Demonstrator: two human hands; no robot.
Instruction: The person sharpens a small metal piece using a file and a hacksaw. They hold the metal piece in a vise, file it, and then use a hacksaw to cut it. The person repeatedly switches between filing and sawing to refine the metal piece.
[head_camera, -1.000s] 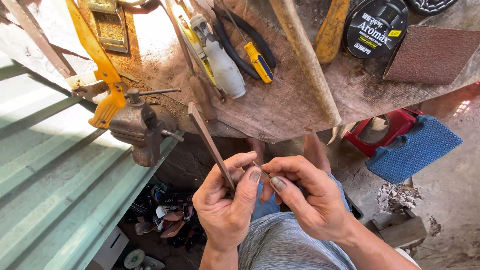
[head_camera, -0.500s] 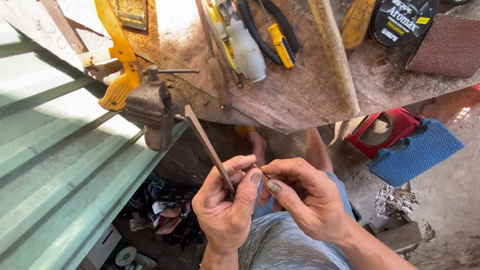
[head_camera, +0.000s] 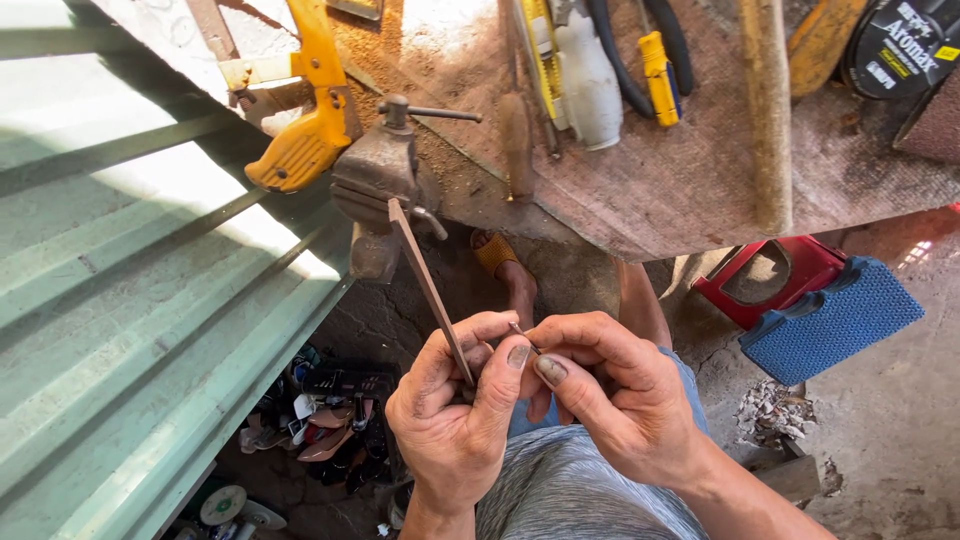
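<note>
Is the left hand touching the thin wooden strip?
Touching: the head view shows the left hand wrapped around the lower end of the wooden strip.

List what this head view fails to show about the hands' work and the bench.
- Small pin: too thin to identify; fingers cover most of it.
- Thin strip: its lower end is hidden in the left hand.
- Hammer handle: head cut off by the top edge.

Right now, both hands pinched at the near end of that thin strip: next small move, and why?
Probably a slight re-seat of the small pin against the strip before pressing. The left hand pinches the strip's near end, the right hand holds the pin at the same spot, and the strip's far end points toward the vise, unsupported as far as I can tell.
</note>
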